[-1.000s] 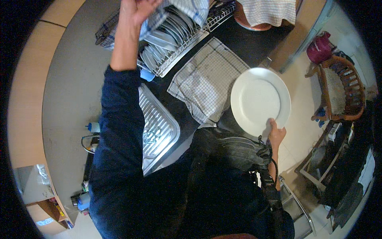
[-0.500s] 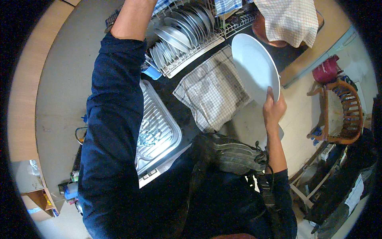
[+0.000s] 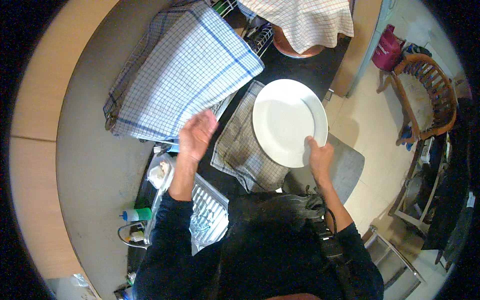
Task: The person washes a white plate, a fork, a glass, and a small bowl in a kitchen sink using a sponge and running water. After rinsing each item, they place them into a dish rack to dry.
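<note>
My right hand (image 3: 320, 159) grips the rim of a large white oval plate (image 3: 286, 117), thumb on top. The plate is held over a grey checked cloth (image 3: 240, 137) spread on the dark counter. My left hand (image 3: 199, 134), slightly blurred, is empty with its fingers apart. It is beside the lower edge of a white and blue checked cloth (image 3: 185, 75), which drapes over the dish rack and hides the plates in it. I cannot tell whether the hand touches the cloth.
A metal sink drainer (image 3: 210, 212) lies left of my body, near a green-and-blue bottle (image 3: 137, 214). At the back, a checked cloth (image 3: 310, 22) partly covers a brown bowl (image 3: 295, 49). A grey stool seat (image 3: 345, 167) and a wooden chair (image 3: 425, 95) stand to the right.
The blue checked cloth now covers the rack of plates, which was uncovered before. My left hand has drawn back toward me. My right hand has turned the plate flatter, its face upward.
</note>
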Motion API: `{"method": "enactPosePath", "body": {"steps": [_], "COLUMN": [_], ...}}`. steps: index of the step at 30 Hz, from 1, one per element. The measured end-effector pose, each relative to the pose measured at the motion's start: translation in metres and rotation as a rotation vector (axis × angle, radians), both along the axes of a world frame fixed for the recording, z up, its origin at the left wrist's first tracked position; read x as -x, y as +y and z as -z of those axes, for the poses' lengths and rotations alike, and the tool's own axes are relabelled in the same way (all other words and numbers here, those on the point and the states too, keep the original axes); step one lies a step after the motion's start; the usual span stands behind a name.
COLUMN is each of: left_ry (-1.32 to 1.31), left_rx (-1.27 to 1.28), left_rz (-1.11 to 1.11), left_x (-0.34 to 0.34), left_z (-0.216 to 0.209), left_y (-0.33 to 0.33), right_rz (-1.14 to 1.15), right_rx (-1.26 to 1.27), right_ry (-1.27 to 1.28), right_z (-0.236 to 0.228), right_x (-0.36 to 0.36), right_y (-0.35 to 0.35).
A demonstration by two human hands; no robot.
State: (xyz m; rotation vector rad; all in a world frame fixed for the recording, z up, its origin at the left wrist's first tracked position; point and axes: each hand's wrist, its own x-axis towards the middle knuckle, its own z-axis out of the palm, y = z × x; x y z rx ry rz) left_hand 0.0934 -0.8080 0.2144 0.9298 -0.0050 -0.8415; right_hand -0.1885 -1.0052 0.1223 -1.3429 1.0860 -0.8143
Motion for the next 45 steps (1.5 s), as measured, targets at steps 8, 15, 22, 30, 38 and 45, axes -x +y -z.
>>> {"method": "enactPosePath", "body": {"steps": [8,15,22,30,38,45], "left_ry": [-2.322,-3.061,-2.727,-2.927,-2.636,-1.702], "left_rx": [-0.879,-1.442,-1.137,-1.088,-0.913,-0.77], "left_rz": [0.318,0.51,0.914,0.769,-0.103,-0.488], "left_x": [-0.029,-0.127,-0.141,-0.12,-0.179,-0.189], "left_z": [0.047,0.02,-0.045,-0.139,-0.182,-0.224], "left_y": [-0.116,-0.224,-0.215,-0.146,-0.09,-0.038], "right_rz": [0.024,0.017,0.07,0.017,0.035,-0.032], "right_rx": [-0.231,-0.273,-0.312,-0.431,-0.558,-0.564], "right_ry": [-0.124,-0.09,0.034,0.171,0.014,-0.132], "right_z": [0.042,0.023,0.033,0.065,0.106,0.12], "right_x": [0.006,0.019,0.021,-0.027,-0.086,-0.082], "right_y": [0.013,0.022,0.021,-0.005,-0.005,-0.004]}}
